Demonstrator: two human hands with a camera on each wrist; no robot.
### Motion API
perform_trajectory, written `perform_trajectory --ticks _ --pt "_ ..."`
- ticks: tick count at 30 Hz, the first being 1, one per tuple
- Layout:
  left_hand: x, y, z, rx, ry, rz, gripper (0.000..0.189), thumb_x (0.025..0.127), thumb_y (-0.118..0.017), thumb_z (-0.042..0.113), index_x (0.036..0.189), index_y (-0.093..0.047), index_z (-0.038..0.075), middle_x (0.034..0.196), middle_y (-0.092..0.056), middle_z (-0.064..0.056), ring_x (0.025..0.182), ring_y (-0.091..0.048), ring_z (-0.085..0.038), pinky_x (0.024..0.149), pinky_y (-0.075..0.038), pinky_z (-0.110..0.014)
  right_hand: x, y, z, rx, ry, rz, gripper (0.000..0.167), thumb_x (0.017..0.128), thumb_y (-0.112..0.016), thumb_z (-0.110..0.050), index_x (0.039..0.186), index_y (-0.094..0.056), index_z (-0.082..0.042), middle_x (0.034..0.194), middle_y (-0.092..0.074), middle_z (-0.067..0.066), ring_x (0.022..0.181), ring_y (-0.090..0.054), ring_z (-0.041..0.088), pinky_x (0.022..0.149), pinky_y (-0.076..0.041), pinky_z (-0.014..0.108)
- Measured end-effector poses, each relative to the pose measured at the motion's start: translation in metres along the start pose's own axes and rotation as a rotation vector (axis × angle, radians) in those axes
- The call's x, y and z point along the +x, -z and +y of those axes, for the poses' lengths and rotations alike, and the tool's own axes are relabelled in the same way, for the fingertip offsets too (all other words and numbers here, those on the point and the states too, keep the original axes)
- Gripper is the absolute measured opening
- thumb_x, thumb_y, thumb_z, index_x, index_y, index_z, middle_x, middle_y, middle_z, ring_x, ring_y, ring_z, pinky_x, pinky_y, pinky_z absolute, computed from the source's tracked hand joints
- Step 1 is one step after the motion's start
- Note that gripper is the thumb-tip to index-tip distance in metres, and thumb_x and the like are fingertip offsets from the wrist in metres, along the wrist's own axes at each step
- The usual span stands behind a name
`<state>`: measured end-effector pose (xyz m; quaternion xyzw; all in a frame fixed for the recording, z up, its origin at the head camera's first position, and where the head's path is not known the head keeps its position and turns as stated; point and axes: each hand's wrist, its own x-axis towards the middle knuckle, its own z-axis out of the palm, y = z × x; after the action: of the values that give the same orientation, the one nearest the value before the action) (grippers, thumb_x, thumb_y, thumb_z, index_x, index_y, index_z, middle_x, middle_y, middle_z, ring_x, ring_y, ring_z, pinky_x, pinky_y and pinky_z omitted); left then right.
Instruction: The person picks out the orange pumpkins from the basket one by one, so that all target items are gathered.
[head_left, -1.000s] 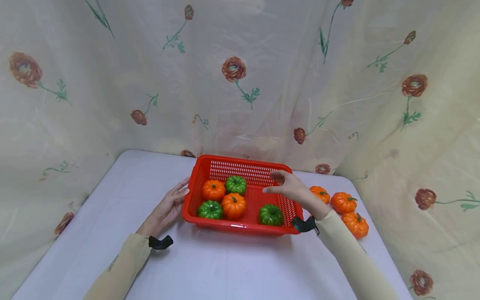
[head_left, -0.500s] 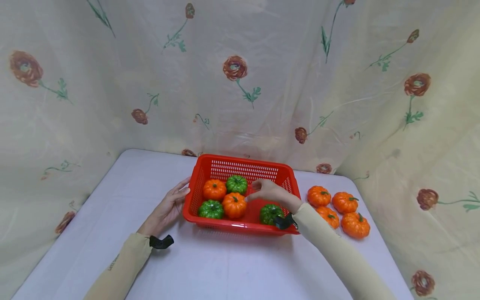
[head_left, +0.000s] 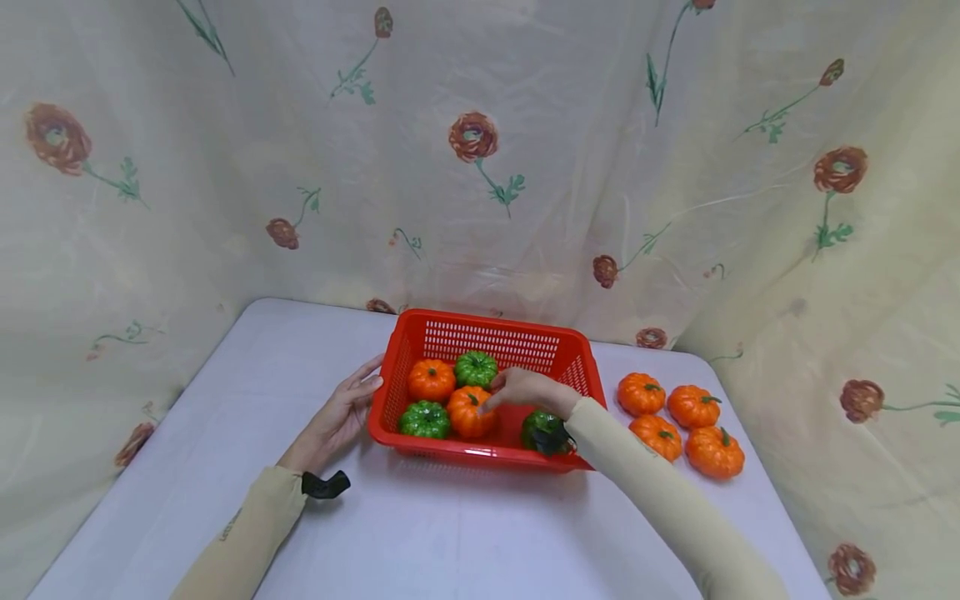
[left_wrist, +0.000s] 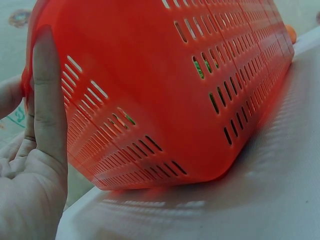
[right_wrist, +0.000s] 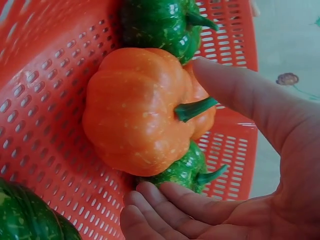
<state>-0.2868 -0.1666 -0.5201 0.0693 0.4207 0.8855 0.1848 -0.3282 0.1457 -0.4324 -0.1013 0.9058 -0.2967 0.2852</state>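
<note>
The right hand [head_left: 527,390] spread at an orange pumpkin [head_left: 465,410], the left hand [head_left: 339,417] on the rim of a red basket [head_left: 480,452]

The right hand is over the basket, its thumb and fingers well apart and clasping nothing. The orange pumpkin lies right in front of its fingertips, between thumb and fingers as the right wrist view shows it; whether skin touches it cannot be told. Just past that, farther left from this hand, sits a second orange pumpkin [head_left: 431,381]. A green pumpkin [head_left: 476,367] rests beyond the fingertips, on the side away from the person, and another green one [head_left: 424,420] lies to the hand's left, nearer the person. Below the wrist is a third green one [head_left: 533,427], partly covered by the black wrist device [head_left: 553,440].

The left hand pinches the basket's left rim between thumb and fingers, with one finger lying straight along the outer wall.

Outside the basket, to the right of the right hand and its forearm, four loose orange pumpkins [head_left: 715,452] stand grouped on the white table [head_left: 420,542]. Farthest from both hands, behind the table, hangs a pale flowered curtain [head_left: 337,150].
</note>
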Motion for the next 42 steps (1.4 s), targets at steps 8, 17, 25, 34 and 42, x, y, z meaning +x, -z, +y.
perform_trajectory --ticks 8,17,25,34,42 --pt "0.003 0.006 -0.005 -0.031 -0.012 0.017 0.058 0.102 -0.046 0.008 0.154 -0.023 0.018 0.149 -0.042 -0.011 0.122 -0.058 -0.021 0.102 -0.046 -0.035 0.014 -0.003 0.001 -0.057 -0.029 -0.08 0.062 0.073 -0.083 -0.036 0.119 -0.06 -0.002 0.11 -0.06 0.003 0.101 -0.052 0.018 0.1 -0.048 0.036" --pt "0.004 0.006 -0.006 -0.021 -0.005 0.023 0.058 0.102 -0.046 0.008 0.154 -0.023 0.019 0.156 -0.029 -0.014 0.131 -0.05 -0.024 0.105 -0.042 -0.036 0.02 -0.013 0.0 -0.094 0.004 -0.113 0.042 0.07 -0.084 -0.035 0.095 -0.063 -0.008 0.09 -0.059 -0.001 0.084 -0.051 0.015 0.079 -0.048 0.026" --pt "0.004 0.007 -0.005 -0.008 -0.019 0.006 0.057 0.103 -0.043 0.008 0.154 -0.021 0.018 0.157 -0.026 -0.017 0.128 -0.052 -0.023 0.105 -0.04 -0.037 0.023 -0.014 0.003 -0.069 0.024 -0.101 0.042 0.071 -0.084 -0.033 0.096 -0.064 -0.007 0.095 -0.063 0.001 0.086 -0.054 0.015 0.083 -0.05 0.028" --pt "0.004 0.007 -0.005 -0.034 -0.017 -0.012 0.056 0.103 -0.041 0.006 0.154 -0.02 0.016 0.157 -0.027 -0.017 0.122 -0.058 -0.02 0.105 -0.04 -0.037 0.02 -0.014 0.003 -0.071 0.022 -0.083 0.039 0.072 -0.084 -0.034 0.091 -0.063 -0.008 0.087 -0.059 -0.001 0.08 -0.05 0.014 0.071 -0.045 0.023" --pt "0.004 0.007 -0.005 -0.033 -0.008 0.005 0.057 0.102 -0.044 0.009 0.154 -0.022 0.019 0.158 -0.026 -0.015 0.13 -0.051 -0.023 0.105 -0.042 -0.036 0.022 -0.015 0.009 -0.142 0.104 -0.057 0.041 0.071 -0.084 -0.038 0.095 -0.067 -0.008 0.083 -0.062 -0.003 0.078 -0.053 0.011 0.072 -0.049 0.021"
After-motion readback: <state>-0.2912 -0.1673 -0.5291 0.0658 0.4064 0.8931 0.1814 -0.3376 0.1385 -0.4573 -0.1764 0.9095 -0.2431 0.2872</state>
